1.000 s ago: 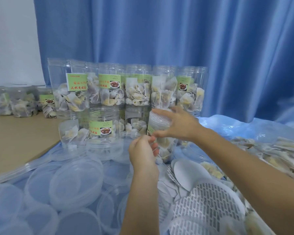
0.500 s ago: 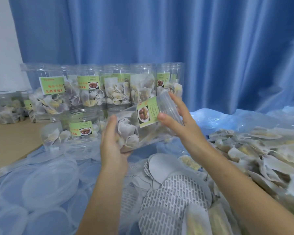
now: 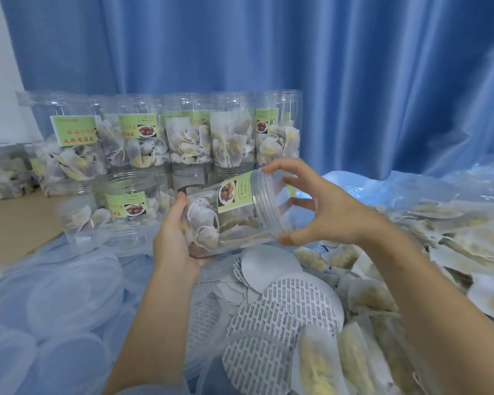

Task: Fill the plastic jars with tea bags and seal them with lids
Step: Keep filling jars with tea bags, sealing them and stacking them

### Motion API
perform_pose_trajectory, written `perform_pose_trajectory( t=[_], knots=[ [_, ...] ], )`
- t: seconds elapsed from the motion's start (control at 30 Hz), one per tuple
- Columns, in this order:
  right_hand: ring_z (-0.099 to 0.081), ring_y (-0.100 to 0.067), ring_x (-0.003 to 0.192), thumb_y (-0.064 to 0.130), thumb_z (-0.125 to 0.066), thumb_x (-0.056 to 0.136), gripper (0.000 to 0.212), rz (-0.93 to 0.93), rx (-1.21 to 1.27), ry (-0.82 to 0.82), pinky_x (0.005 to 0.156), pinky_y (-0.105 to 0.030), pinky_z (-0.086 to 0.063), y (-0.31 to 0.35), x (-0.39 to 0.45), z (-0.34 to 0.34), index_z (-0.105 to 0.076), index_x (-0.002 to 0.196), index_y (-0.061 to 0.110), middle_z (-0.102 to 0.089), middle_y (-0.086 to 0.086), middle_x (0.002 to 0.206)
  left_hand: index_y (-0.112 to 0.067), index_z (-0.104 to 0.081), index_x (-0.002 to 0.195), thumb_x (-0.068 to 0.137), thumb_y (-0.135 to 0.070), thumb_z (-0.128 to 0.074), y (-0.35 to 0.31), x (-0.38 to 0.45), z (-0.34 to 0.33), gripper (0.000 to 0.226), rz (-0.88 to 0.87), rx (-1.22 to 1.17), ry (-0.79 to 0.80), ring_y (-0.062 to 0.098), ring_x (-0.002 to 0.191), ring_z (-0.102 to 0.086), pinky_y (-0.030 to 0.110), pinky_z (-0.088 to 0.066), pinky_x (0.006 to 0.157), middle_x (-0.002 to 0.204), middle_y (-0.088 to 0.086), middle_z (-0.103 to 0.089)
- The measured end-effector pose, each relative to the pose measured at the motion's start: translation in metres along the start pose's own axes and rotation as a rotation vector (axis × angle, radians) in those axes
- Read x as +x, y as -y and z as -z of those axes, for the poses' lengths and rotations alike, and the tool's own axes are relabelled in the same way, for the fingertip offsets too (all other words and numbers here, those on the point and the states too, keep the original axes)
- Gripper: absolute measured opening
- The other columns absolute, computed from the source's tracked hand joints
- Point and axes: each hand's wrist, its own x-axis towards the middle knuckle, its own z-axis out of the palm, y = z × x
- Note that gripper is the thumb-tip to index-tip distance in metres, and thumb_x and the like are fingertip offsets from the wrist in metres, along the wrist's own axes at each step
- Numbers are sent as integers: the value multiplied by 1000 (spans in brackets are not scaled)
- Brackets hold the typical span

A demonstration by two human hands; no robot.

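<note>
Clear plastic jar with a green label point(image 3: 234, 212) — held in the air on its side, tilted, open threaded mouth toward the right and slightly up, tea bags piled at its low left end. Left hand point(image 3: 174, 238) cups the jar's base from below, fingers wrapped round it. Right hand point(image 3: 322, 209) spans the mouth: thumb under the rim, fingertips over the top edge, fingers spread, gripping the rim.

Just below the jar — a heap of round foil seal liners point(image 3: 297, 306), some silver side up, some printed side up. To the right, loose paper tea bags point(image 3: 454, 238) spread over blue plastic sheeting point(image 3: 382, 183). Lower left, translucent plastic lids point(image 3: 72, 292) scattered and overlapping. Behind the jar, stacked filled jars point(image 3: 183, 138) in two tiers, before a blue curtain point(image 3: 268, 52).
</note>
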Motion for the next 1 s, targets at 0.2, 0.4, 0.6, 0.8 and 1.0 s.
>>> perform_pose_trajectory(
  t=[0.2, 0.4, 0.6, 0.8, 1.0],
  knots=[
    [-70, -26, 59, 88, -54, 48, 74, -409, 107, -252, 54, -31, -56, 4, 4, -9, -55, 105, 40, -63, -3, 95, -23, -70, 108, 75, -46, -69, 0, 0, -4, 41, -96, 2, 1, 30, 99, -68, 58, -48, 91, 106, 3, -72],
    [-44, 3, 123, 71, -74, 49, 95, -155, -8, -58, 93, -25, -45, 12, 3, -5, -22, 129, 70, -33, 50, 124, -25, -70, 100, 76, -47, -68, 2, 3, -2, 33, -47, -27, 15, 29, 92, -70, 57, -51, 86, 97, 2, -75],
    [-59, -4, 50, 81, -61, 52, 89, -251, 44, -333, 46, -27, -54, 8, 8, -29, -35, 131, 48, -57, 2, 88, -25, -71, 105, 75, -40, -71, 3, 0, -3, 34, -154, -69, -24, 23, 100, -68, 46, -51, 92, 102, -2, -73],
    [-55, -5, 108, 80, -61, 49, 95, -320, 142, -336, 76, -16, -50, 5, 9, -25, -29, 135, 54, -55, 11, 127, -26, -67, 115, 75, -53, -67, 0, 0, -5, 48, -105, -4, -5, 24, 96, -69, 49, -52, 87, 105, -1, -72],
    [-57, -5, 115, 36, -92, 48, 107, -146, 338, -368, 94, -23, -49, 3, 13, -35, -37, 139, 22, -57, 10, 129, -23, -65, 105, 85, -69, -39, 5, -4, -6, 56, 134, 5, 227, 36, 81, -71, 57, -56, 64, 95, 13, -74]
  ],
)
